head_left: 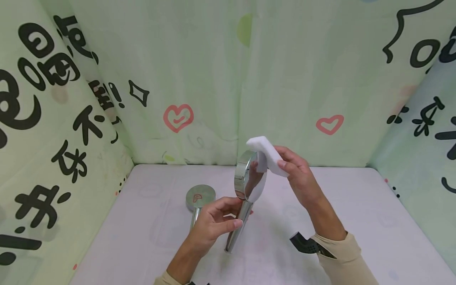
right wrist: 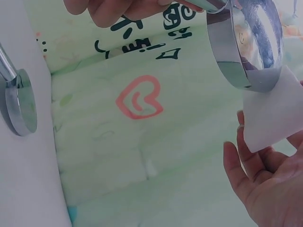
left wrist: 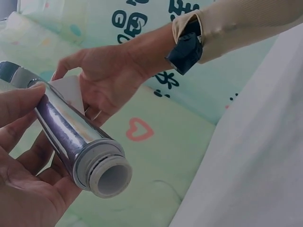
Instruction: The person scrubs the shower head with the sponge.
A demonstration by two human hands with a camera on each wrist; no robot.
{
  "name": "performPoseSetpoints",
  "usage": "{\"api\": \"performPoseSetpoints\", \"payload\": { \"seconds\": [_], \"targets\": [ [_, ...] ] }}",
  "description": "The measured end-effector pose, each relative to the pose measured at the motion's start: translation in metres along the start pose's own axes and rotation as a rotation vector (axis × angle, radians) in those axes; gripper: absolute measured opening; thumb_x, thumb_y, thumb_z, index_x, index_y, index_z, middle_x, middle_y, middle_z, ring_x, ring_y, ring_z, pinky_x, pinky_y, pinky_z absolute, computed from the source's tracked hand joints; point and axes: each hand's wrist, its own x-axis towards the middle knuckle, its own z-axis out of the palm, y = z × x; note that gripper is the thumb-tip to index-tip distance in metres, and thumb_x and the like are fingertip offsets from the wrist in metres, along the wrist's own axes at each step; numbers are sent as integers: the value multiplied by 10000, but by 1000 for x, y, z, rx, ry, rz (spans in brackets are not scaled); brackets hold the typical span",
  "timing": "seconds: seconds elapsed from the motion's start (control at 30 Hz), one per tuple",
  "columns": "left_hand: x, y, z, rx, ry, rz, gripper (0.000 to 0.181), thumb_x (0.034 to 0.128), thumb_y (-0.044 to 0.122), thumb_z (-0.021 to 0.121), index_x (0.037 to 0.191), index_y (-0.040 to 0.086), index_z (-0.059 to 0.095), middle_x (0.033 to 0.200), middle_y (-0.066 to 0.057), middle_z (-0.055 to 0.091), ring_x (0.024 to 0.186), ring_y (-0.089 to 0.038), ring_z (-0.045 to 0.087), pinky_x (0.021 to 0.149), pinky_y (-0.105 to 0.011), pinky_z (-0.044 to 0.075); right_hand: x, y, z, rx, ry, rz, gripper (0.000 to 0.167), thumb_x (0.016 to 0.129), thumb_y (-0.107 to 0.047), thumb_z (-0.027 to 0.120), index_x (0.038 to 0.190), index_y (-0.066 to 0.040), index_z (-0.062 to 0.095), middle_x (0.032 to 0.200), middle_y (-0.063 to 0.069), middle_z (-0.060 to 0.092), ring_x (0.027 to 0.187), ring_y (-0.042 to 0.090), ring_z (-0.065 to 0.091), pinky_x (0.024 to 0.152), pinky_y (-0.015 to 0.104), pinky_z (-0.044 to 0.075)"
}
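Observation:
A chrome shower head [head_left: 244, 178] is held up off the table, tilted, its round head uppermost. My left hand [head_left: 217, 221] grips its handle [left wrist: 71, 123], thumb on one side and fingers round the other. The threaded white hose end points toward the left wrist camera. Between thumb and fingers my right hand [head_left: 301, 178] pinches a white sponge [head_left: 270, 156]. In the right wrist view the sponge [right wrist: 272, 111] lies against the rim of the shiny head [right wrist: 251, 47]. Part of the sponge is mirrored in the chrome.
A second chrome shower head [head_left: 200, 196] lies on the white table [head_left: 142, 237], left of my left hand, its handle partly hidden by that hand. Printed green curtains [head_left: 199, 79] stand round the back and sides. A black wrist device [head_left: 304, 242] sits at the right sleeve.

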Motion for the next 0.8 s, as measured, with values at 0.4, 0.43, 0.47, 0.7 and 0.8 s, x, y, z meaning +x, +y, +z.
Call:
{"api": "performPoseSetpoints", "payload": {
  "seconds": [0.4, 0.43, 0.47, 0.7, 0.8],
  "targets": [
    [0, -3, -2, 41, 31, 13, 387, 907, -59, 688, 1259, -151, 556, 1154, 11, 703, 1029, -121, 639, 826, -234, 553, 2, 0, -1, -109, -22, 12, 383, 1047, -127, 411, 1366, -181, 614, 1280, -24, 611, 1140, 264, 499, 939, 415, 405],
    [-1, -3, -2, 50, 35, 5, 391, 903, -55, 695, 1261, -143, 562, 1149, 10, 702, 1025, -123, 638, 820, -232, 553, 2, -1, -1, -107, -24, 5, 382, 1045, -123, 412, 1367, -170, 613, 1277, -17, 612, 1133, 265, 502, 935, 401, 412],
    [-1, -2, -1, 60, 41, -6, 398, 898, -49, 703, 1263, -133, 568, 1144, 10, 701, 1022, -124, 638, 816, -232, 554, 2, -1, -1, -107, -27, -4, 381, 1046, -121, 412, 1370, -156, 610, 1275, -11, 612, 1127, 265, 504, 931, 389, 418],
    [0, 0, 0, 79, 58, -117, 452, 878, -21, 735, 1302, -73, 590, 1151, -20, 698, 1046, -145, 637, 808, -239, 559, 5, -6, -3, -67, -47, -43, 370, 1036, -107, 410, 1349, -43, 598, 1243, 32, 638, 1095, 302, 568, 968, 370, 463],
    [1, -1, 0, 81, 50, -136, 465, 873, -33, 736, 1311, -81, 585, 1147, -19, 692, 1038, -141, 633, 812, -237, 560, 6, -8, -3, -44, -61, -52, 367, 1033, -90, 408, 1342, -12, 591, 1239, 33, 641, 1100, 297, 572, 985, 356, 469]
  ]
}}
